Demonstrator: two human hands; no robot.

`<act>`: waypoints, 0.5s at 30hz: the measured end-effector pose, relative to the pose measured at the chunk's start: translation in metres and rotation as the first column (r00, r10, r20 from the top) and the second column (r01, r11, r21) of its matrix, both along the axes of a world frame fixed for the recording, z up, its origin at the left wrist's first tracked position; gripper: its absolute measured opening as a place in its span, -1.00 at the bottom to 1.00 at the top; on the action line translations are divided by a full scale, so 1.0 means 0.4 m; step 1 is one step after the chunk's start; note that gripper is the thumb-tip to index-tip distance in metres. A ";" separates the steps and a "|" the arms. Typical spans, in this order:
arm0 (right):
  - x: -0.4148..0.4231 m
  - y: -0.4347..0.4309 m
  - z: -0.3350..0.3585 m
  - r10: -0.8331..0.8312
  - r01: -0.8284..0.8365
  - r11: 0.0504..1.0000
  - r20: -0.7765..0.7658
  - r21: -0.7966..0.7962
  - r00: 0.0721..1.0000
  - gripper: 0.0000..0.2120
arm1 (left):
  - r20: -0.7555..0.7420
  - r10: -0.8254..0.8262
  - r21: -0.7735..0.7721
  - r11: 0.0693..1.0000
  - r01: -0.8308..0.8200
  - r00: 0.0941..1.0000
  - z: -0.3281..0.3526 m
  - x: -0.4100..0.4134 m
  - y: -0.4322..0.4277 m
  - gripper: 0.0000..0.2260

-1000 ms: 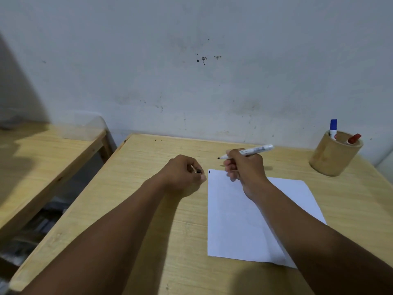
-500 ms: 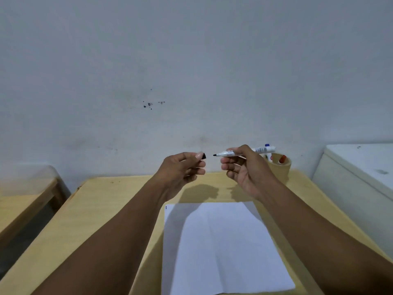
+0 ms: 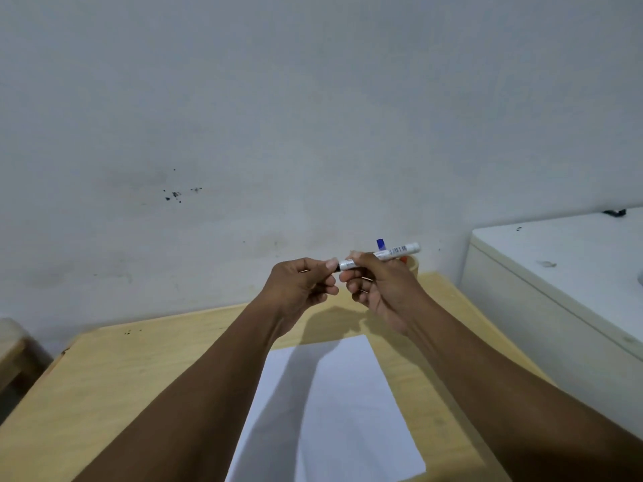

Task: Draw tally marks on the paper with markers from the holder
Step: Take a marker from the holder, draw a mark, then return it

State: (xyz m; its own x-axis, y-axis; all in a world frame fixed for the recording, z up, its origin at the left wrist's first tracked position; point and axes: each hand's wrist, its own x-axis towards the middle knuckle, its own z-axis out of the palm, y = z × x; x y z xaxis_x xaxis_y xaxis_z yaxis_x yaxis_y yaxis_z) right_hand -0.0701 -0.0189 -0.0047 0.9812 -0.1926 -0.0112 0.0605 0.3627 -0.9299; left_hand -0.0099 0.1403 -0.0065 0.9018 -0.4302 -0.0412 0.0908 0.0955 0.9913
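Both hands are raised above the wooden table [image 3: 114,370]. My right hand [image 3: 379,290] grips a white marker [image 3: 396,252] that lies nearly level, its tip end pointing left. My left hand [image 3: 302,285] pinches the black cap [image 3: 337,267] against that tip end; most of the cap is hidden by my fingers. A white sheet of paper [image 3: 348,412] lies on the table below my arms. The wooden holder [image 3: 413,265] stands behind my right hand, mostly hidden, with a blue marker [image 3: 380,244] sticking up from it and a bit of an orange-red one [image 3: 403,260] showing.
A white cabinet or appliance [image 3: 563,293] stands right of the table. A second wooden surface [image 3: 10,339] shows at the far left. A grey wall [image 3: 313,116] with dark specks is behind the table.
My hands came together: the cap in my left hand now meets the marker's tip, where half a second ago there was a gap. The view has shifted slightly.
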 end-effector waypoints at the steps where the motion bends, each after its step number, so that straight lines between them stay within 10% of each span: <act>1: 0.002 -0.004 0.000 0.000 0.000 1.000 -0.005 0.009 1.000 -0.82 | 0.011 0.011 0.004 1.000 -0.011 1.000 0.003 0.003 -0.008 -0.86; 8: 0.003 -0.114 0.063 -0.133 0.029 0.908 -0.224 -0.417 0.966 -0.33 | 0.247 0.167 0.057 0.981 -0.187 0.954 0.082 0.050 -0.059 -0.84; 15: -0.034 -0.310 0.083 -0.421 0.274 0.791 -0.162 -0.548 0.892 -0.53 | 0.537 0.059 0.318 0.910 -0.267 0.841 0.100 0.094 -0.141 -0.82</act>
State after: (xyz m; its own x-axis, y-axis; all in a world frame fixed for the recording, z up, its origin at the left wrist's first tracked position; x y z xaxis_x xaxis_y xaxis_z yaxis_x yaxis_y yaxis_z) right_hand -0.0838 -0.1429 0.0287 0.8190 -0.5703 -0.0628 -0.1802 -0.1519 -0.9718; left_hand 0.0277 0.0840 0.0337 0.8931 -0.3209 0.3152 -0.4146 -0.3155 0.8535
